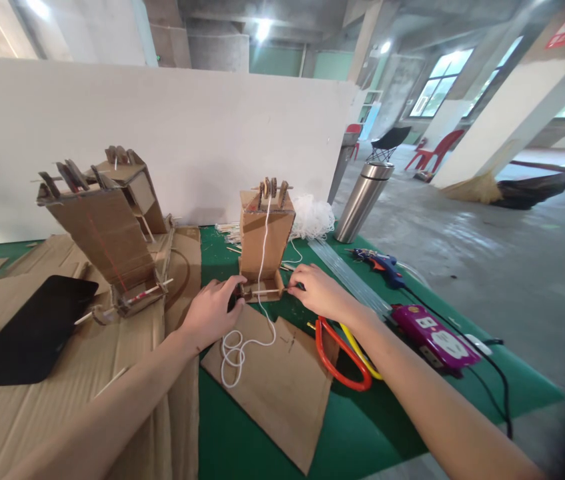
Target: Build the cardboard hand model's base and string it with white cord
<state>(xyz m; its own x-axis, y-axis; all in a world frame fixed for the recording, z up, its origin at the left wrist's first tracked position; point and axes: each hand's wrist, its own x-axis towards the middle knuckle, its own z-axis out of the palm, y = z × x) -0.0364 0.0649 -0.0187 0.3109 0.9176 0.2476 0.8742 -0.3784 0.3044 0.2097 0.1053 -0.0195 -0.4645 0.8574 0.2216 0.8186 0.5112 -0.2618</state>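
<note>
A small cardboard tower (266,233) stands on the green table, with cardboard discs (268,189) on a thin rod at its top. White string (263,257) runs down from the discs, past a wooden stick (267,291) across the low open base, and ends in loose loops. At the base's left side, my left hand (218,303) has thumb and fingers closed around a small dark-brown piece, apparently cardboard, partly hidden. My right hand (312,287) pinches the stick's right end outside the base wall. Under the string lies a flat cardboard sheet (282,373).
Two more cardboard towers (102,233) stand left, near a black tablet-like slab (37,333). To the right are red tubing (342,373), a purple power strip (432,337), a glue gun (379,263), clear glue sticks (347,273) and a steel flask (365,200). White string (315,217) is heaped behind.
</note>
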